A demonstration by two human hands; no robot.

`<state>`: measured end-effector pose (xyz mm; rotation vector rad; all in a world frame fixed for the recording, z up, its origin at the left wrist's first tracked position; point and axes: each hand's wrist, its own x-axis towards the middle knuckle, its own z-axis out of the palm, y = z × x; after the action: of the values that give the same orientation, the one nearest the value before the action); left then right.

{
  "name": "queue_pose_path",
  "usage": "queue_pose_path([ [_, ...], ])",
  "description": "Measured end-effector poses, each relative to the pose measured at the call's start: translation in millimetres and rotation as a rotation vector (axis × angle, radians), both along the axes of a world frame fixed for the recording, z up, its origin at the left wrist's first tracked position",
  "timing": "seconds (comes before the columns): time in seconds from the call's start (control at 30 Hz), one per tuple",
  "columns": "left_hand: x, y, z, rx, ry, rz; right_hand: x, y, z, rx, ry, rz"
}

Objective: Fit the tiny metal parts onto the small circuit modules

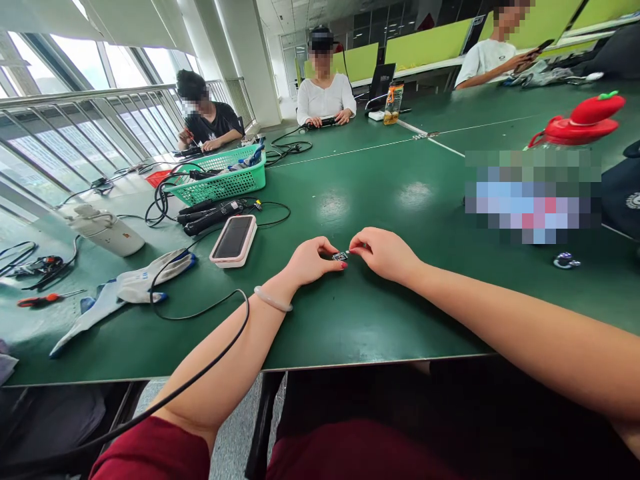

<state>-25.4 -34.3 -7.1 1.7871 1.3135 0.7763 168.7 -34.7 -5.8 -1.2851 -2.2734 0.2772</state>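
Observation:
My left hand [316, 259] is closed, pinching a small dark circuit board [340, 257] between thumb and fingertips just above the green table [350, 320]. Close by on the right, my right hand [383, 252] is closed too, its thumb and forefinger pinched on a tiny pale piece [349, 252] at the board's edge. The piece is too small to name, and whether it joins the board cannot be told. A phone in a pink case [234, 241] lies to the left of my left hand. A black cable [240, 327] runs across my left forearm.
At left lie work gloves [130, 283], a screwdriver [43, 300] and a white bottle [107, 230]. A green basket [220, 180] with cables stands behind black rods [210, 215]. A red-lidded container [575, 130] and a small shiny object [566, 261] are at right. Three people sit around the table.

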Motion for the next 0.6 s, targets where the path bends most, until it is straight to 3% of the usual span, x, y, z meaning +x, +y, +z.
queue_pose_path([
  [0.6,2.4,-1.9,-0.4,0.004,-0.051,-0.048,-7.3,-9.6,-2.2,0.043,0.071,0.116],
])
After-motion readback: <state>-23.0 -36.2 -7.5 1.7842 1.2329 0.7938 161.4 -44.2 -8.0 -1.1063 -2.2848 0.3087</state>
